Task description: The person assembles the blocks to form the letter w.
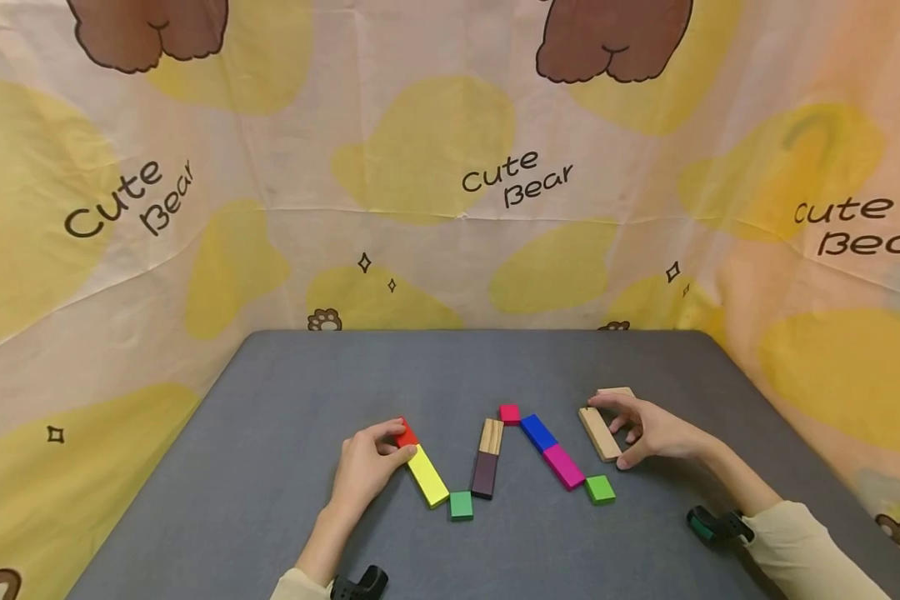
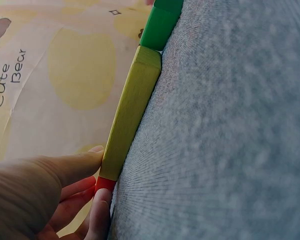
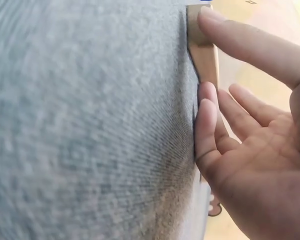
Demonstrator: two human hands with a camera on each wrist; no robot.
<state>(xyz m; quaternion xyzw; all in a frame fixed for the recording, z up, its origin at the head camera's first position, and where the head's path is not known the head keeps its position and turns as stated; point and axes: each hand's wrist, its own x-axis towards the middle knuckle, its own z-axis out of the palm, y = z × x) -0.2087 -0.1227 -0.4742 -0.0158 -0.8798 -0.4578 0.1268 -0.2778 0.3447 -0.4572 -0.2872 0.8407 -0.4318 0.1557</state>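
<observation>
In the head view my left hand point(image 1: 363, 471) pinches around the joint of a red block point(image 1: 407, 432) and a yellow block point(image 1: 427, 477), which lie end to end in a slanted line. In the left wrist view, the thumb is at the yellow block's end and a fingertip is against the red one. My right hand point(image 1: 656, 429) spans a plain wooden block point(image 1: 598, 433) lying flat on the table, thumb at its near end and fingers at its far end. Another plain wooden block point(image 1: 617, 391) lies just behind that hand, partly hidden.
Between the hands, a green block point(image 1: 461, 506), dark purple block point(image 1: 484, 475), striped wooden block point(image 1: 492, 436), red-pink block point(image 1: 509, 414), blue block point(image 1: 538, 432), magenta block point(image 1: 563, 466) and light green block point(image 1: 600, 490) continue the zigzag on the grey table point(image 1: 270, 392). A patterned curtain point(image 1: 420, 250) hangs behind.
</observation>
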